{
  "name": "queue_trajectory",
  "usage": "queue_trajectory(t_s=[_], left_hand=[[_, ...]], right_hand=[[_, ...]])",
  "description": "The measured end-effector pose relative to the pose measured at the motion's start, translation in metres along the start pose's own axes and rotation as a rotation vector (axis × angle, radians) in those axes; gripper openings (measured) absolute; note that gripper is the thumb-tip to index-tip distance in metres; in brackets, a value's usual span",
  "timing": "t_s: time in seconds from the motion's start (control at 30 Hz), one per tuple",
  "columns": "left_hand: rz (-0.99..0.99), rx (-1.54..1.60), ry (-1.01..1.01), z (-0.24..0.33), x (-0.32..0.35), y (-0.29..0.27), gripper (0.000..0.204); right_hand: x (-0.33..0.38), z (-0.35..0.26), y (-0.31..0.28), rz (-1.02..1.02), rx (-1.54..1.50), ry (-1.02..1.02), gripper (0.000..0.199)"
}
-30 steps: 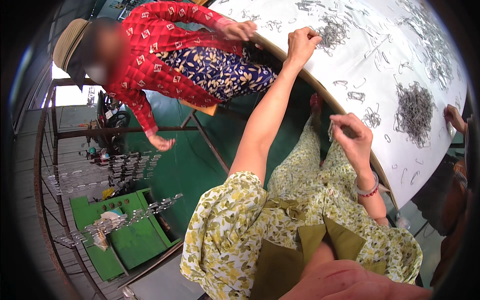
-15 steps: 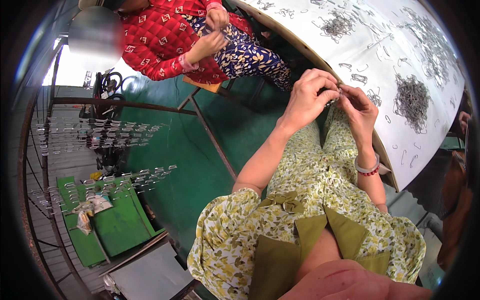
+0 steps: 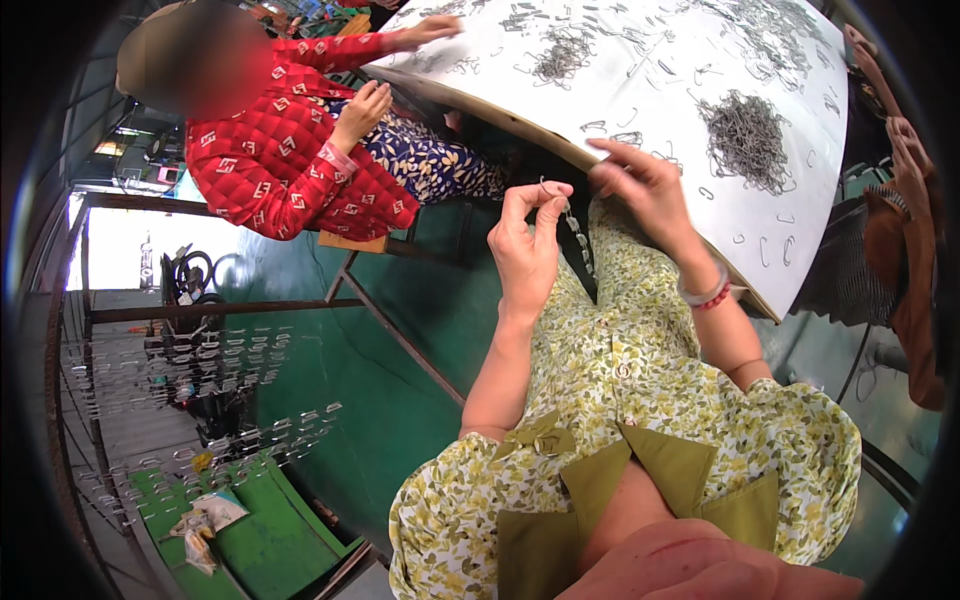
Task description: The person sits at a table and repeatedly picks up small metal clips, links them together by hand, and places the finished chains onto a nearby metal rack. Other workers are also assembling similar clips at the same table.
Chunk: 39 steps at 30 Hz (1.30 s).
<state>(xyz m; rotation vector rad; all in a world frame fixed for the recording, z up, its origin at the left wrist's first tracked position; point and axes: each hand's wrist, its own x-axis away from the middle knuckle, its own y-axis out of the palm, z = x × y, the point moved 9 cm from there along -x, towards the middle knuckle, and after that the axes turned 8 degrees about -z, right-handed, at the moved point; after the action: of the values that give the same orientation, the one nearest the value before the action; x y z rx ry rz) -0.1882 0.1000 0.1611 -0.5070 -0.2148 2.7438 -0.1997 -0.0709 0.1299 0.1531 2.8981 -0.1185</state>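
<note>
My left hand (image 3: 528,245) is pinched closed above my lap, with a small dark wire hook showing at its fingertips. From the same fingers hangs a short chain of shiny metal links (image 3: 579,241). To its right, beside the table's edge, my right hand (image 3: 648,197) is apart from the chain, slightly blurred, its fingers spread and no object visible in them. In front of me a white-topped table (image 3: 650,115) carries a dense pile of bent wire hooks (image 3: 746,142), a smaller heap of hooks (image 3: 563,57) and many loose ones.
At the left, a co-worker in a red patterned jacket (image 3: 250,170) sits by the table, one arm reaching over it. A rusty metal frame (image 3: 220,309) bears rows of hanging metal hooks (image 3: 200,370). Below is a green board (image 3: 260,530). Another person's hands (image 3: 905,150) show at the right edge.
My hands were together at the table's edge; now they are apart, the left lower and further left with the chain. The co-worker's arm has stretched out over the table. The view has shifted.
</note>
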Motion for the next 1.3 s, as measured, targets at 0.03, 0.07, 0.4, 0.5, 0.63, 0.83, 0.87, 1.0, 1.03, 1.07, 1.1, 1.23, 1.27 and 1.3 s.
queue_trajectory(t_s=[0.03,0.07,0.4,0.5,0.63,0.83,0.87,1.0,1.03,1.07,1.1,1.23,1.27,1.3], left_hand=[[-0.017,0.018,-0.011,0.003,0.002,-0.001,0.008],[-0.036,0.035,-0.022,0.003,0.005,-0.001,0.008],[0.056,0.13,-0.001,-0.002,0.038,-0.05,0.006],[0.108,0.256,0.06,-0.01,0.049,-0.079,0.006],[0.12,0.383,0.039,-0.026,0.045,-0.089,0.007],[0.042,0.152,0.024,-0.04,0.039,-0.068,0.006],[0.033,0.098,0.031,-0.04,0.043,-0.062,0.005],[-0.007,-0.146,0.03,-0.054,0.061,-0.043,0.009],[-0.017,-0.136,0.007,-0.06,0.069,-0.036,0.009],[-0.027,-0.145,-0.011,-0.062,0.075,-0.031,0.009],[-0.029,-0.161,-0.032,-0.063,0.08,-0.03,0.01],[-0.042,-0.16,-0.081,-0.07,0.091,-0.029,0.012],[-0.054,-0.179,-0.074,-0.068,0.092,-0.028,0.012],[-0.064,-0.174,-0.081,-0.07,0.091,-0.028,0.012]], right_hand=[[-0.01,0.008,-0.019,0.004,0.047,0.007,0.028],[-0.022,0.022,-0.042,0.012,0.093,0.012,0.026],[-0.158,0.169,-0.194,-0.023,1.137,0.054,0.025],[-0.163,0.164,-0.175,-0.127,1.416,-0.019,0.029],[-0.173,0.153,-0.162,-0.149,1.454,-0.022,0.037],[-0.111,0.078,-0.1,-0.013,0.737,0.317,0.044],[-0.101,0.068,-0.084,-0.049,0.511,0.188,0.042],[-0.041,0.046,0.038,-0.357,0.084,0.172,0.038],[-0.018,0.033,0.064,-0.364,0.108,0.183,0.047],[0.0,0.037,0.078,-0.386,-0.003,0.193,0.057],[0.013,0.038,0.088,-0.368,-0.048,0.228,0.06],[0.038,0.035,0.099,-0.391,-0.048,0.336,0.038],[0.04,0.034,0.099,-0.393,-0.031,0.32,0.034],[0.039,0.032,0.098,-0.392,-0.01,0.297,0.03]])
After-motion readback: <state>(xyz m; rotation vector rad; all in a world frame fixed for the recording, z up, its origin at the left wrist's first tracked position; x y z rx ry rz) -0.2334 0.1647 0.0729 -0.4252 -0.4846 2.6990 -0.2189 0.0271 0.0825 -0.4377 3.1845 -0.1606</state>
